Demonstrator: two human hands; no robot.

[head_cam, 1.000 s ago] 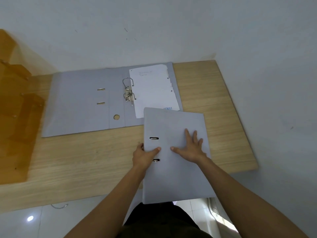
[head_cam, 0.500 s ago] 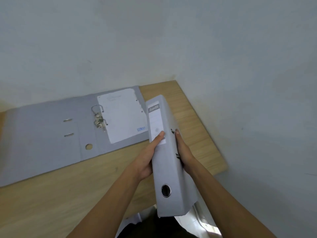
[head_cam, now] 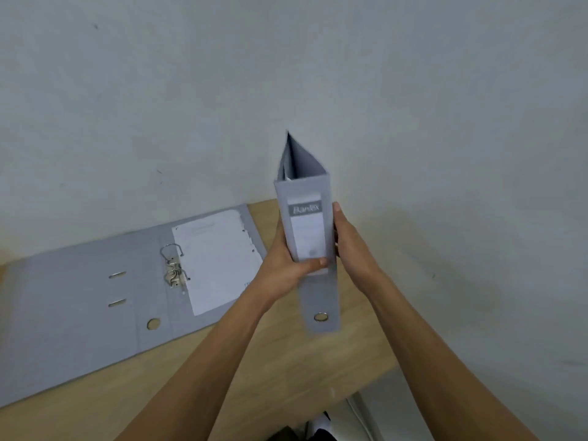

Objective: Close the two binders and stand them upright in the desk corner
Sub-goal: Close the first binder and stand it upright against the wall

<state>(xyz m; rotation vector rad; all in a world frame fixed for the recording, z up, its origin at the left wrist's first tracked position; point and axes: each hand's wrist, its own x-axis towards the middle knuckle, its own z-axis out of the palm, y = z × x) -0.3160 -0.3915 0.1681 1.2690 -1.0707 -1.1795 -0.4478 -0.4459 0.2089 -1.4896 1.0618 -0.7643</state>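
Closed grey lever-arch binder (head_cam: 308,249), spine facing the camera, is clasped upright between left hand (head_cam: 288,268) and right hand (head_cam: 351,246) above the worktop's (head_cam: 286,370) far right corner. Open binder (head_cam: 95,300) lies flat along the far edge. Next: lower it into that corner.

The left part of the desk (head_cam: 105,405) is being covered by the open binder (head_cam: 79,313), with its metal rings (head_cam: 173,265) sticking up. The far right corner, centre frame, is being blocked by the closed binder (head_cam: 307,237). Bare wood is being left free along the lower middle.
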